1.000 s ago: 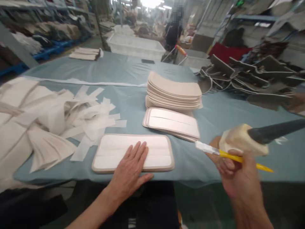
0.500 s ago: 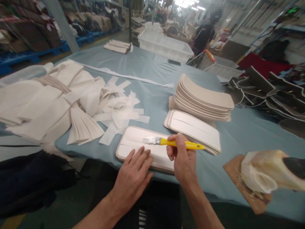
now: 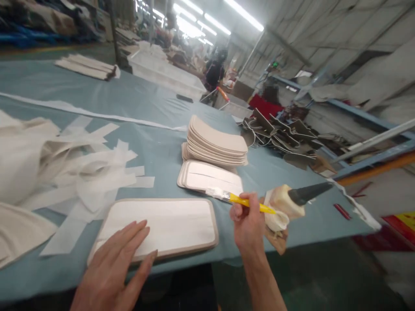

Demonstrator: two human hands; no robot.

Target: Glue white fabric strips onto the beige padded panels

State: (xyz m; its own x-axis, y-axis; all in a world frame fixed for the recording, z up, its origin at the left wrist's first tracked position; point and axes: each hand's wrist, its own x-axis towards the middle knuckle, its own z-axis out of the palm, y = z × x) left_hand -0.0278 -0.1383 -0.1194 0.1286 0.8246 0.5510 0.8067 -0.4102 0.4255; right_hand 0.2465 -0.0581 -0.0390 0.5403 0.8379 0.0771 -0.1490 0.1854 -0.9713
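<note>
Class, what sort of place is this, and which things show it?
Probably a factory workshop: a stack of beige panels on a broad blue table, a paintbrush in the right hand, and long ceiling lights beyond.

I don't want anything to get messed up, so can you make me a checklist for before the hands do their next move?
1. Brush held in the right hand: ok.
2. Left hand at the front panel: ok, fingers over its left part.
3. Left hand pressing down: cannot tell.
4. Bristles over the front panel: not ok, they appear just past its far right corner.
5. Tan panels piled up: ok.
</note>
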